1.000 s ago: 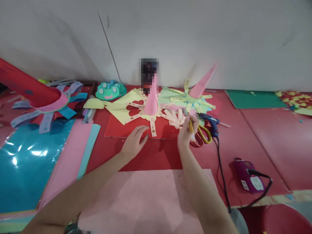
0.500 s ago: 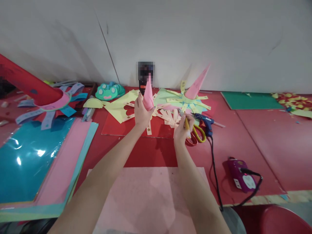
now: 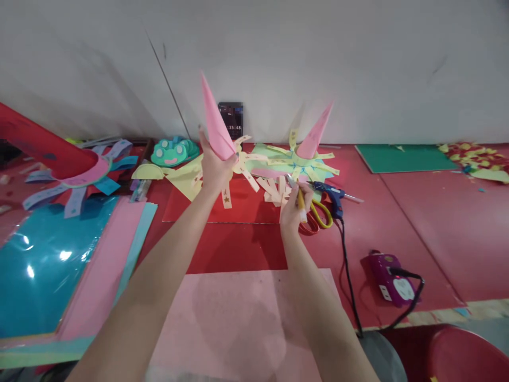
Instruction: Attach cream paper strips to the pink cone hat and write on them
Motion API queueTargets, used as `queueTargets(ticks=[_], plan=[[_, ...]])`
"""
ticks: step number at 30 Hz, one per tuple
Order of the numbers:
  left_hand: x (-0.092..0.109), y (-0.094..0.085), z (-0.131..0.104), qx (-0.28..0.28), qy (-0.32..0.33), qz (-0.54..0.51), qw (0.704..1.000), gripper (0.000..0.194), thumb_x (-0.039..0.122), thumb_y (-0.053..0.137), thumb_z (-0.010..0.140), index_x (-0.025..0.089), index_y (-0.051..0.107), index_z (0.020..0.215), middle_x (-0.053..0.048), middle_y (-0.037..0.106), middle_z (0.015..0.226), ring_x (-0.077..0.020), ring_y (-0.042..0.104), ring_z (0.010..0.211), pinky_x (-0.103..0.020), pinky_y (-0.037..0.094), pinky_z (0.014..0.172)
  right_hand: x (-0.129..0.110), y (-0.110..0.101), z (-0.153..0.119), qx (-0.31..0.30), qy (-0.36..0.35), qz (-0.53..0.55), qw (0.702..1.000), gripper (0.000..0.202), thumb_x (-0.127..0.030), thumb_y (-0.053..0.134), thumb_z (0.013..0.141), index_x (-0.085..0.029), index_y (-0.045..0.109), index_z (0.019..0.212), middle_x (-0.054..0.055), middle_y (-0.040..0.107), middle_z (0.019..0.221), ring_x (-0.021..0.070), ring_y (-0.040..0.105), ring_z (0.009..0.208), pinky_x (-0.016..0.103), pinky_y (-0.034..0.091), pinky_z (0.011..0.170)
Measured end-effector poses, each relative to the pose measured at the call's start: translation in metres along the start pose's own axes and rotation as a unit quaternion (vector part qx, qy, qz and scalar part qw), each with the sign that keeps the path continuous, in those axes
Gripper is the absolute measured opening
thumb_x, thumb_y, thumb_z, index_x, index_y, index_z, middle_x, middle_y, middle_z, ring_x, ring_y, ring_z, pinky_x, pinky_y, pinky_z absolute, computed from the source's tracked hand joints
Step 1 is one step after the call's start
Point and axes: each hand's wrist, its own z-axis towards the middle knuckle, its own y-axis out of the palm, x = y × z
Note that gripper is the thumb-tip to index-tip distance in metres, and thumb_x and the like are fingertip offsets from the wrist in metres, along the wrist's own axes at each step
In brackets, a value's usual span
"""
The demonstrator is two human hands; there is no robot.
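My left hand is closed round the lower part of a pink paper cone, whose tip leans up and to the left. Pale paper strips with small brown marks spread out from its base. In my right hand is a yellow pen with a white end. That hand is just right of a pile of loose cream paper strips. Scissors with red and yellow handles lie beside it, partly hidden. A second pink cone with yellow strips stands behind.
A blue glue gun lies at the right, its cord running to a purple power adapter. On the left are a red cone with strips and stacked coloured sheets. A phone leans on the wall; a green board lies back right.
My left hand has moved left with the pink cone, which now tilts left and shows more of its length. My right hand still holds the pen in nearly the same place.
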Motion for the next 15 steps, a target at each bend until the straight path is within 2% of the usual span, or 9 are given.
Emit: queueTargets(ticks=[2, 4, 7, 10, 13, 15], plan=[[0.018, -0.013, 0.013, 0.031, 0.020, 0.003, 0.999, 0.100, 0.032, 0.076, 0.066, 0.027, 0.009, 0.140, -0.007, 0.023, 0.149, -0.0273, 0.020, 0.138, -0.044, 0.023, 0.113, -0.003, 0.000, 0.000, 0.027, -0.012, 0.009, 1.000, 0.017, -0.033, 0.048, 0.086, -0.018, 0.053, 0.091, 0.004, 0.055, 0.092, 0.0137, 0.058, 0.085, 0.033, 0.051, 0.079], [0.036, -0.025, 0.021, 0.015, 0.067, 0.003, 0.998, 0.101, 0.036, 0.077, 0.065, 0.023, 0.010, 0.140, -0.008, 0.022, 0.149, -0.0260, 0.020, 0.138, -0.045, 0.024, 0.112, -0.006, 0.000, 0.000, 0.055, -0.027, 0.013, 0.998, 0.016, -0.032, 0.048, 0.086, -0.018, 0.053, 0.090, 0.003, 0.055, 0.092, 0.0148, 0.058, 0.092, 0.036, 0.049, 0.087], [0.048, -0.032, 0.020, -0.092, 0.105, -0.020, 0.990, 0.103, 0.037, 0.075, 0.066, 0.022, 0.007, 0.142, -0.009, 0.033, 0.144, -0.0240, 0.037, 0.129, -0.042, 0.037, 0.105, -0.011, 0.000, 0.000, 0.075, -0.029, 0.013, 0.997, 0.015, -0.033, 0.047, 0.087, -0.019, 0.051, 0.091, 0.003, 0.054, 0.093, 0.0157, 0.058, 0.098, 0.038, 0.047, 0.092], [0.033, -0.026, 0.006, -0.168, 0.057, -0.004, 0.984, 0.103, 0.030, 0.075, 0.064, 0.026, 0.010, 0.143, -0.009, 0.041, 0.138, -0.0242, 0.047, 0.120, -0.040, 0.044, 0.097, -0.013, -0.001, 0.000, 0.085, -0.011, 0.005, 0.996, 0.018, -0.035, 0.045, 0.088, -0.019, 0.050, 0.092, 0.003, 0.054, 0.095, 0.0167, 0.057, 0.101, 0.040, 0.046, 0.094], [0.001, -0.014, -0.013, -0.169, 0.025, 0.036, 0.985, 0.104, 0.025, 0.074, 0.061, 0.026, 0.011, 0.144, -0.010, 0.046, 0.135, -0.0271, 0.044, 0.124, -0.043, 0.039, 0.101, -0.012, -0.001, 0.000, 0.081, -0.001, -0.008, 0.997, 0.020, -0.037, 0.043, 0.089, -0.019, 0.050, 0.094, 0.004, 0.054, 0.098, 0.0171, 0.056, 0.103, 0.041, 0.045, 0.095], [-0.019, -0.007, -0.024, -0.197, 0.008, 0.054, 0.979, 0.107, 0.024, 0.074, 0.060, 0.025, 0.008, 0.145, -0.011, 0.046, 0.135, -0.0289, 0.041, 0.127, -0.046, 0.033, 0.104, -0.012, -0.001, 0.001, 0.076, -0.001, -0.013, 0.997, 0.020, -0.037, 0.042, 0.089, -0.019, 0.050, 0.094, 0.004, 0.054, 0.098, 0.0168, 0.056, 0.102, 0.040, 0.046, 0.094]])
